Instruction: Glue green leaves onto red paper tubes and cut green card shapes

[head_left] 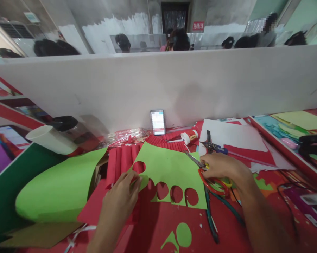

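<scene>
A light green paper sheet with several round holes lies across the middle of the red table. My left hand is closed on the sheet's left edge, by one hole, fingers pinched. At the sheet's right side my right hand reaches down with bent fingers at a pair of scissors, whose blades point up and left over the paper. Orange-red handles and green-handled pliers lie below that hand. A green paper circle and a scrap are near the front edge.
A glue bottle, phone and glue gun lie behind the sheet. Rolled green paper and a white cup are left. White sheets and a purple device sit right. A pale partition stands behind.
</scene>
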Action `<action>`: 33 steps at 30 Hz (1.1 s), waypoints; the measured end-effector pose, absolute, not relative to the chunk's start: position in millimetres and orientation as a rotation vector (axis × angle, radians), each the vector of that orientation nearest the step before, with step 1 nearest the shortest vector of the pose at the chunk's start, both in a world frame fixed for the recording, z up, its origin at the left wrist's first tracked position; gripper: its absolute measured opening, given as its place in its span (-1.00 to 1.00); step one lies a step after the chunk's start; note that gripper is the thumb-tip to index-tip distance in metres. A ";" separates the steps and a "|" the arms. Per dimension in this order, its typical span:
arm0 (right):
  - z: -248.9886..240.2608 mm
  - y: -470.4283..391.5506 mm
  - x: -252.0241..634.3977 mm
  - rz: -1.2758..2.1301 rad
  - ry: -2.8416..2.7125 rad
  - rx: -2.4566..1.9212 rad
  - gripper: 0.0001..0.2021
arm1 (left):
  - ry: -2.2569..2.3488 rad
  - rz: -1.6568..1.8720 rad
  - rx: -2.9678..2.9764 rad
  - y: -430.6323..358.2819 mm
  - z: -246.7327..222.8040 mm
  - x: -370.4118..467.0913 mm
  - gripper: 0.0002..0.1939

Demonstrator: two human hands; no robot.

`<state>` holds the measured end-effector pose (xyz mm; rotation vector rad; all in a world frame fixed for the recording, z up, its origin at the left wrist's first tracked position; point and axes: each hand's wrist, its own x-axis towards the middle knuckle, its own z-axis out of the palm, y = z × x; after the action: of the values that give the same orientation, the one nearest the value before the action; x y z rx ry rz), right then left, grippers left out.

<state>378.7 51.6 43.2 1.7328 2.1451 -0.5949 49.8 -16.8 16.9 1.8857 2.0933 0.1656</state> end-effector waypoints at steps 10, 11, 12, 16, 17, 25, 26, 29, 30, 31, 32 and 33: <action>18.1 -1.1 407.5 -0.502 1.951 1.896 -0.75 | 2.048 0.273 1.996 -14.3 6.7 66.1 -0.80; 15.2 -4.9 409.2 -0.513 1.937 1.905 -0.75 | 2.056 0.248 1.994 -15.4 5.7 66.3 -0.80; 12.5 -7.8 410.7 -0.520 1.927 1.917 -0.75 | 2.061 0.231 1.993 -16.7 4.9 66.2 -0.81; 3.6 -11.1 414.6 -0.496 1.918 1.971 -0.74 | 2.004 0.259 2.015 -20.9 1.1 65.6 -0.80; 2.0 -10.7 415.2 -0.491 1.916 1.979 -0.73 | 1.974 0.283 2.023 -21.2 -0.5 65.8 -0.81; 3.9 -14.8 415.2 -0.453 1.934 2.005 -0.71 | 1.832 0.517 1.968 -19.3 -14.2 67.1 -0.86; 6.2 -16.4 414.7 -0.444 1.932 2.021 -0.70 | 1.820 0.526 1.945 -20.1 -14.7 65.9 -0.87; 16.7 -20.5 409.4 -0.362 1.937 2.086 -0.64 | 1.789 0.585 1.894 -23.1 -15.6 59.5 -0.89; 21.1 -21.1 405.6 -0.319 1.954 2.103 -0.61 | 1.774 0.629 1.890 -23.7 -15.9 56.2 -0.88; 25.6 -20.9 400.6 -0.278 1.983 2.119 -0.59 | 1.750 0.684 1.886 -23.9 -16.2 52.3 -0.86; 29.9 -19.8 394.4 -0.246 2.031 2.129 -0.57 | 1.718 0.746 1.877 -23.4 -16.6 48.1 -0.84; 33.7 -17.6 386.9 -0.233 2.111 2.129 -0.57 | 1.674 0.810 1.860 -22.4 -17.1 43.5 -0.82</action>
<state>386.9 -17.6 33.7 2.1288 2.1111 -0.2327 43.5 -22.4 -17.1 1.8602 1.6741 0.8104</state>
